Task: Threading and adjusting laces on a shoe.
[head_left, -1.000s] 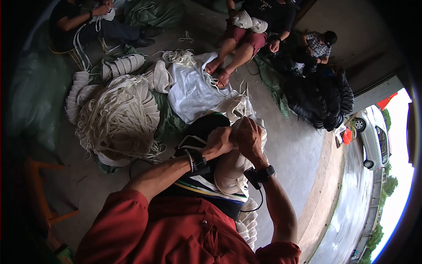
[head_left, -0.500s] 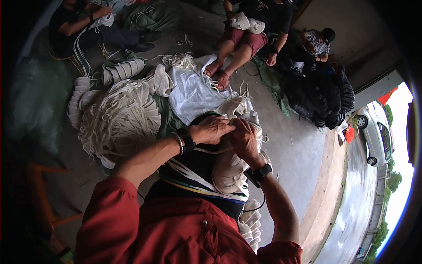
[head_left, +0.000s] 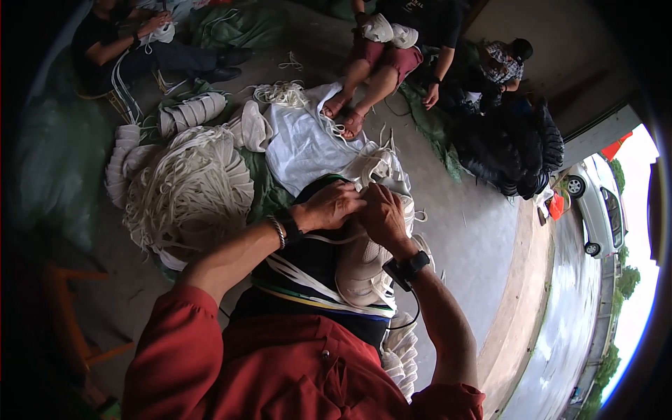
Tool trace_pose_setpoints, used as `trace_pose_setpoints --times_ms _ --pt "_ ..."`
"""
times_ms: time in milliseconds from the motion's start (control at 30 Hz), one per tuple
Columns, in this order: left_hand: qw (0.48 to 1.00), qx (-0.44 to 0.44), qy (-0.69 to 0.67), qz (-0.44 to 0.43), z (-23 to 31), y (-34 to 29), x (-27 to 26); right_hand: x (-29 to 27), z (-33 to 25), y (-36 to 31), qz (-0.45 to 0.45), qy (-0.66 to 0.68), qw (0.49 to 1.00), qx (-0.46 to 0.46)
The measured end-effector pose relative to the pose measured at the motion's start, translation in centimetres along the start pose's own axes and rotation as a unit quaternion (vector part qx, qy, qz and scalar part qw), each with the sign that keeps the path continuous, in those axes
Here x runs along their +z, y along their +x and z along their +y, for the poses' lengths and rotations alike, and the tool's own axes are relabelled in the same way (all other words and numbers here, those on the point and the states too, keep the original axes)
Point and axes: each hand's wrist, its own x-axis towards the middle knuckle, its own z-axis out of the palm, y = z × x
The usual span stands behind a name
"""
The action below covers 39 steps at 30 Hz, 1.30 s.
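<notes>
My left hand and my right hand meet over my lap, fingers bent and fingertips close together. Beneath them lies a beige-white shoe upper, its mesh side showing. My right hand grips its top edge. The left fingers are pinched right beside it, and what is between them is hidden. A white shoelace runs out from under the hands. More flat white laces lie across the dark cloth on my lap. Further white uppers sit just beyond and to the right of my hands.
At left a large heap of laced white uppers lies on the floor, near stacked uppers. A white sack spreads ahead. Co-workers sit beyond, one with shoe uppers on the lap. Black uppers are piled at right; a car stands outside.
Both hands stay together over the shoe upper, their fingers shifting only slightly. The whole view has moved a little.
</notes>
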Motion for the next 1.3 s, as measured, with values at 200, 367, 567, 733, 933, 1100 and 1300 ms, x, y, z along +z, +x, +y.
trace_pose_setpoints --times_ms 200,367,567,733,933,1100,1300 --pt "1.000 -0.028 -0.003 -0.004 0.4 -0.1 -0.2 -0.6 -0.1 -0.1 0.049 0.007 0.998 -0.026" --pt "0.992 -0.103 -0.073 0.004 2.3 0.6 -1.4 -8.8 1.5 -0.9 0.157 -0.019 0.987 0.031" --pt "0.958 -0.086 -0.269 0.057 5.2 3.5 -0.7 -8.4 -0.7 -5.4 0.017 0.363 0.913 0.184" --pt "0.927 -0.198 -0.319 -0.020 7.3 3.9 -1.6 -6.4 1.0 -7.3 0.038 0.485 0.825 0.289" --pt "0.819 0.028 -0.521 -0.239 16.6 3.9 -1.4 -3.9 2.3 -8.2 0.051 0.568 0.757 0.318" --pt "0.744 -0.411 -0.510 -0.130 10.7 4.3 -0.7 -3.8 1.8 -7.9 0.061 0.533 0.767 0.351" --pt "0.693 -0.483 -0.535 -0.017 6.5 4.8 1.1 -3.4 1.7 -6.7 0.009 0.394 0.838 0.378"
